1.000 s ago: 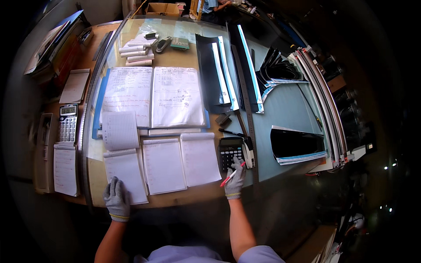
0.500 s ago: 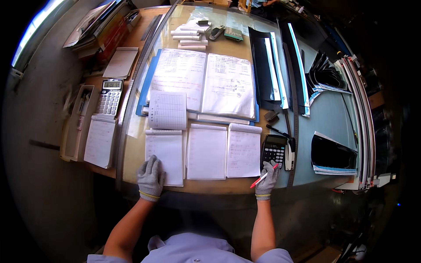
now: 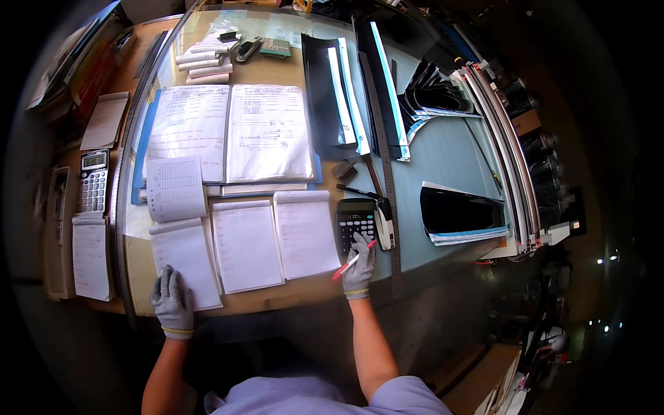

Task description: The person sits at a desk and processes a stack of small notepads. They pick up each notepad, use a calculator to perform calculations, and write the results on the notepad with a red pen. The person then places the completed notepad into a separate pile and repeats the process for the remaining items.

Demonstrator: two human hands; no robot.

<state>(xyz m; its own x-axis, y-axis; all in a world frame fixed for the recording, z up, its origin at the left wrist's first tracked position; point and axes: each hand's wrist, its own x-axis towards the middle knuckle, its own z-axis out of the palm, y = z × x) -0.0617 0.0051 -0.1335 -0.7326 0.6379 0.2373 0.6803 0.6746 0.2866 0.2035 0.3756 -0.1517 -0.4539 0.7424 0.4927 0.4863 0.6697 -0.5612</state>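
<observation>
My left hand (image 3: 171, 302), in a grey knit glove, lies flat on the lower left corner of a lined notepad (image 3: 185, 259) whose top page (image 3: 176, 188) is flipped up over an open ledger (image 3: 270, 138). To its right are two more notepads with faint writing, a middle one (image 3: 247, 242) and a right one (image 3: 306, 232). My gloved right hand (image 3: 360, 270) grips a red-and-white pen (image 3: 339, 274) slanting across it. Its fingertips reach onto the lower keys of a black calculator (image 3: 356, 223); whether a key is pressed cannot be seen.
Right of the calculator lie a stapler (image 3: 385, 225), a black pen (image 3: 356, 189) and a long ruler (image 3: 389, 187). Black sheets with blue-white edges (image 3: 463, 211) cover parts of the table's right. A silver calculator (image 3: 93, 190) and a long box (image 3: 59, 242) are at left.
The view has swung rightward, so the table's contents sit farther left. My right fingertips have moved slightly farther up over the black calculator's keys. The left hand stays on the notepad.
</observation>
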